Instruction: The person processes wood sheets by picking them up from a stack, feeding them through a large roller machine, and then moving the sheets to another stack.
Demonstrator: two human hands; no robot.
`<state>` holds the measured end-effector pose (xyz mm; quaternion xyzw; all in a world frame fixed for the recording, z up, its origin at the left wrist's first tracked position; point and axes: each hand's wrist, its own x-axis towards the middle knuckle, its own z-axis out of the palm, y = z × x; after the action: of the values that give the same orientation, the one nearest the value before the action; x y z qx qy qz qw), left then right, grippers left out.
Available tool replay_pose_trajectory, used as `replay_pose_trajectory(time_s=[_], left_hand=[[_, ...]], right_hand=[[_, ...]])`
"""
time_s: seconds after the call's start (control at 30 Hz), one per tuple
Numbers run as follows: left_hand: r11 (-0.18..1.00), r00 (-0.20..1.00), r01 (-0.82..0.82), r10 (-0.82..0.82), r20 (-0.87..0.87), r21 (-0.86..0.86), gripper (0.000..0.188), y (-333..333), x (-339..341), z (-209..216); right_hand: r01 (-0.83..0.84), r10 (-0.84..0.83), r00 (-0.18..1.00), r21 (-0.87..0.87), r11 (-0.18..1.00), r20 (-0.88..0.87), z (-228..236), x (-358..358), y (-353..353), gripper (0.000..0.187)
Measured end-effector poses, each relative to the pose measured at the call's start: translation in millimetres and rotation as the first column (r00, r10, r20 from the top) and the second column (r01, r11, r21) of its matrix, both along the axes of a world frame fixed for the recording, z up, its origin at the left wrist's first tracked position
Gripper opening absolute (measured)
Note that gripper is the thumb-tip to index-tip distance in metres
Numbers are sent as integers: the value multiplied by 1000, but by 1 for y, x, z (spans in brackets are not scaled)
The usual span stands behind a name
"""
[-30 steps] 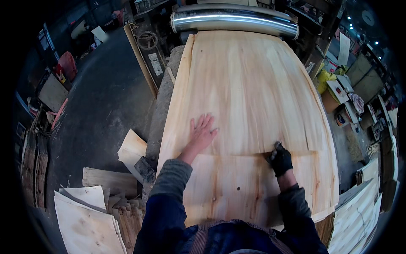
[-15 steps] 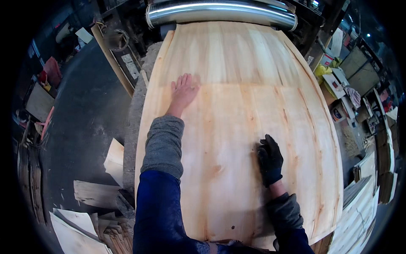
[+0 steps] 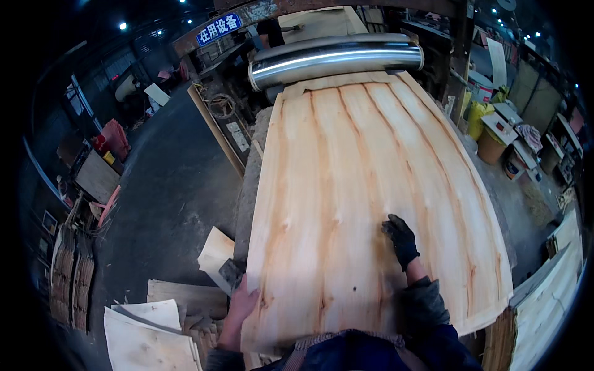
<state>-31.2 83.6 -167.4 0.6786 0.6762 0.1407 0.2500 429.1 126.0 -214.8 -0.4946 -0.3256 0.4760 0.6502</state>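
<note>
A wide sheet of pale wood veneer (image 3: 359, 179) with brown streaks lies in front of me, its far end close to a shiny metal roller (image 3: 337, 60). My right hand (image 3: 402, 240), in a black glove, rests on the sheet right of its middle, fingers spread and slightly bent, holding nothing. At the near left edge is my bare left hand (image 3: 243, 304). Its fingers are blurred and partly hidden, so whether they grip the edge is unclear. Just beyond its fingertips sits a small dark object (image 3: 231, 271) whose kind I cannot make out.
Veneer offcuts (image 3: 148, 334) lie on the lower left, beside the dark floor (image 3: 167, 179). Upright wood bundles (image 3: 73, 278) stand farther left. Buckets (image 3: 490, 145) and a yellow bag (image 3: 476, 117) stand at the right. More sheets (image 3: 550, 309) are stacked lower right. A handwheel (image 3: 221, 106) is beside the roller.
My left hand has come back from the far part of the veneer to its near left edge. The seam across the sheet no longer shows. My right hand stays on the wood; the view has shifted.
</note>
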Motion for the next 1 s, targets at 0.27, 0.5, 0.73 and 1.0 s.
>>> replay_pose_trajectory(time_s=[0.27, 0.5, 0.73, 1.0], left_hand=[[978, 997, -16, 1, 73, 210, 55, -54, -14, -9], [990, 445, 92, 60, 893, -112, 54, -48, -3, 69], [998, 199, 57, 22, 980, -34, 49, -40, 6, 139], [993, 115, 94, 56, 992, -67, 48, 7, 10, 122]], right_hand=[[-312, 251, 875, -85, 946, -414, 32, -56, -206, 38], [-534, 298, 671, -163, 830, -679, 19, -70, -302, 41], [-364, 144, 656, -143, 920, -741, 45, -82, -320, 49], [32, -79, 760, -85, 996, -646, 79, -52, -236, 41]])
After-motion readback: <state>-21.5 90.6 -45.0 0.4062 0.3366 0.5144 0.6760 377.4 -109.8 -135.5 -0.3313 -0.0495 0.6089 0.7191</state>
